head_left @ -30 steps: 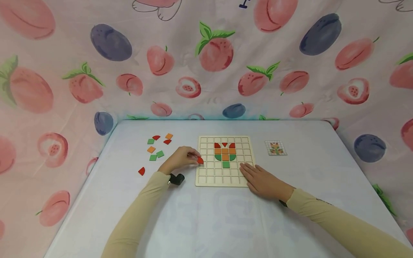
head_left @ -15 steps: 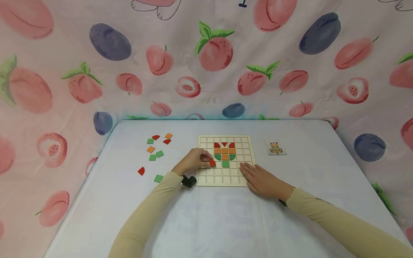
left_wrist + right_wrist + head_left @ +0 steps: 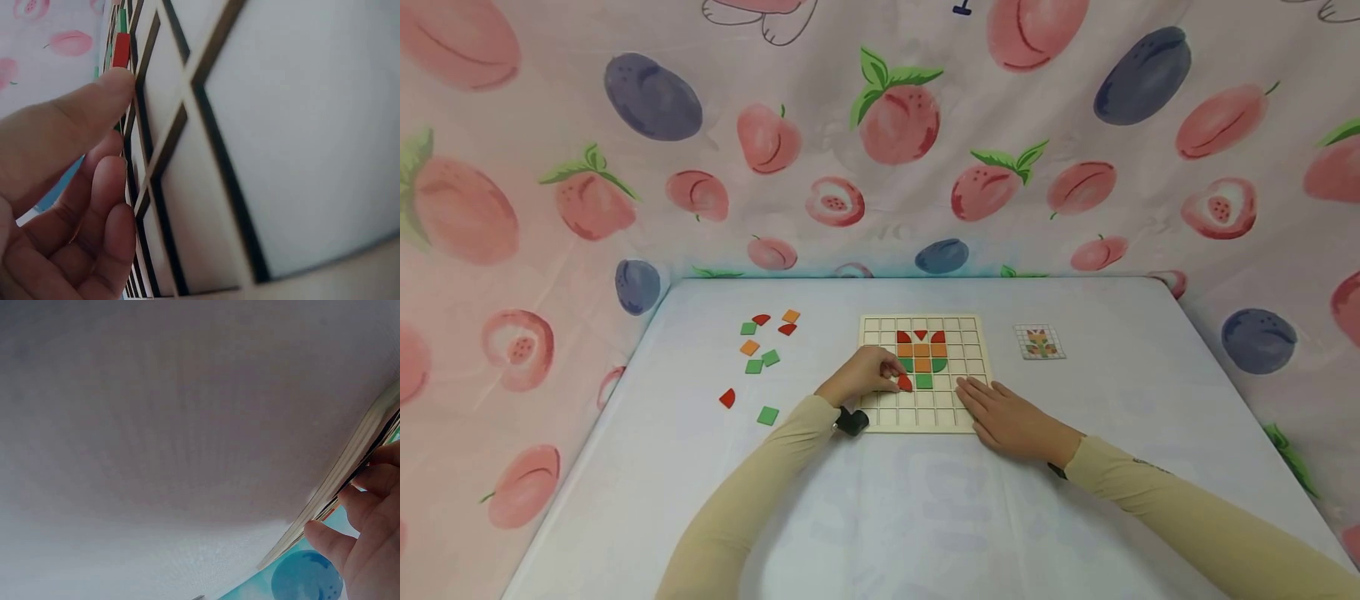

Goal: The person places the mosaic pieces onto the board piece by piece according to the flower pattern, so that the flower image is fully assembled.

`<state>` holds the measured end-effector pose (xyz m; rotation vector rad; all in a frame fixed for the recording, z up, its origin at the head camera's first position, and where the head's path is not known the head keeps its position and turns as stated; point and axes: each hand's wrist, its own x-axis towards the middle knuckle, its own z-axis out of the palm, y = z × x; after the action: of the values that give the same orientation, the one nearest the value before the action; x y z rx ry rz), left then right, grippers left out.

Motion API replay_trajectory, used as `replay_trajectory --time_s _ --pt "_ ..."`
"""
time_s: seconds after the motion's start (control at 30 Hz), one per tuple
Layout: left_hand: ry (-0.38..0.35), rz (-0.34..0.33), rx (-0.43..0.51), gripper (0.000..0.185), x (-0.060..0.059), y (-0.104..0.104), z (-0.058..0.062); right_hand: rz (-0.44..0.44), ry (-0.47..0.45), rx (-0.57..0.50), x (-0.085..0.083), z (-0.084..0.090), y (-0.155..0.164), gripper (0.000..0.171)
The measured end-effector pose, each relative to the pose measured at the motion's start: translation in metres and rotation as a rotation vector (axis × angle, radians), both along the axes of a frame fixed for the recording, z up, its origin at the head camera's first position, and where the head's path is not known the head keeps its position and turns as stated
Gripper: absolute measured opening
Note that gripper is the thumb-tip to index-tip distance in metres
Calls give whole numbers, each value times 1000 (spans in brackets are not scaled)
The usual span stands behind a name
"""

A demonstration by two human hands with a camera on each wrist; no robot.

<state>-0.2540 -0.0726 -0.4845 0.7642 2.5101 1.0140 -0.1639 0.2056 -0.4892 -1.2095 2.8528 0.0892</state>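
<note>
1. Pattern card (image 3: pixel 1041 342) on table (image 3: pixel 1075 500): too small in head view to read its picture.
2. Red piece (image 3: pixel 905 382) under left hand (image 3: pixel 863 377): partly covered by fingertips, outline incomplete.
3. Grid board (image 3: pixel 880 412): near right corner hidden beneath right hand (image 3: pixel 1011 421).
4. Left wrist view: board cells blurred, cut by frame edges.
5. Right wrist view: right hand cropped at right edge.
</note>
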Motion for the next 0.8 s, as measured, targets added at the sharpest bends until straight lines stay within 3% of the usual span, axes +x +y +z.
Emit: replay_trajectory --time_s 0.33,0.8 --pt "17 70 -51 20 2 1 1 -13 -22 -4 0 1 -1 55" --pt "27 113 -57 18 5 -1 1 -36 -40 9 0 0 -2 56"
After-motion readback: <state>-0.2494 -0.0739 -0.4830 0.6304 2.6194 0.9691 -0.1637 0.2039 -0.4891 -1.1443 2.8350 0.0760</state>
